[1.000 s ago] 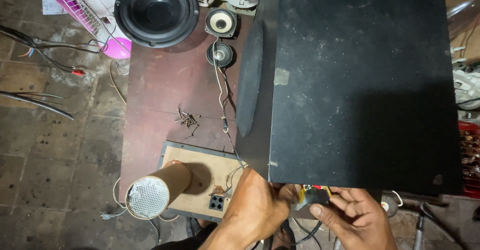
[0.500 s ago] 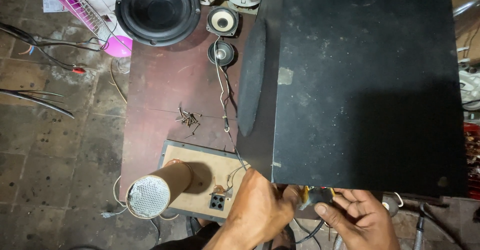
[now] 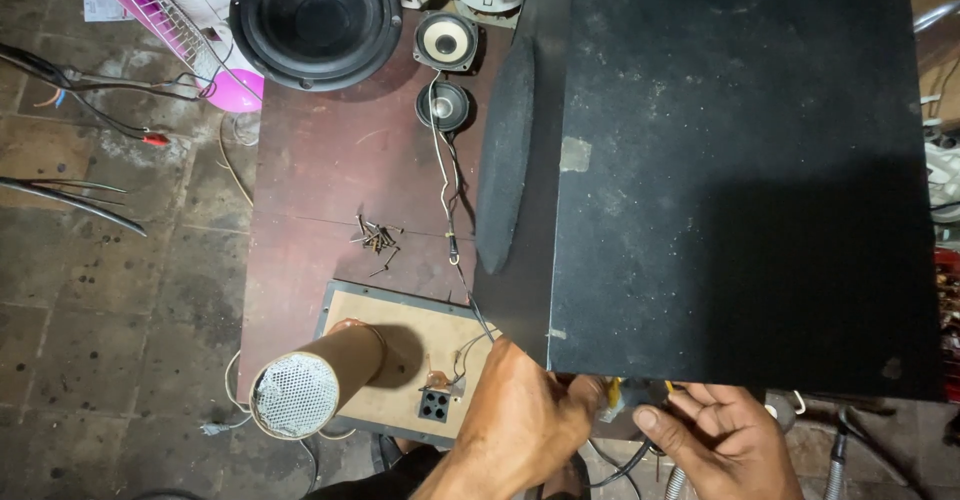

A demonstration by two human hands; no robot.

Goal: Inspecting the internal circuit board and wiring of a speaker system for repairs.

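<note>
Black and heavy-looking, the speaker cabinet (image 3: 740,170) lay flat on the brown table (image 3: 320,190), its near edge just above both hands. At that near edge, the left hand (image 3: 520,425) was curled narrow around something I could not tell, while the right hand (image 3: 715,440) pinched a small yellow-tipped tool or connector (image 3: 625,395) against the cabinet's lower edge. Thin wires there would likely be limp and fragile, best held by the insulation; the cabinet seemed rigid and weighty, best gripped by its edges. Left of the hands sat a wooden back panel (image 3: 420,355) with a cardboard port tube (image 3: 315,385) capped by mesh. Farther off lay loose screws (image 3: 378,238), an oval grille cover (image 3: 505,155), two small tweeters (image 3: 445,42), and farthest, a large woofer (image 3: 315,20)
</note>
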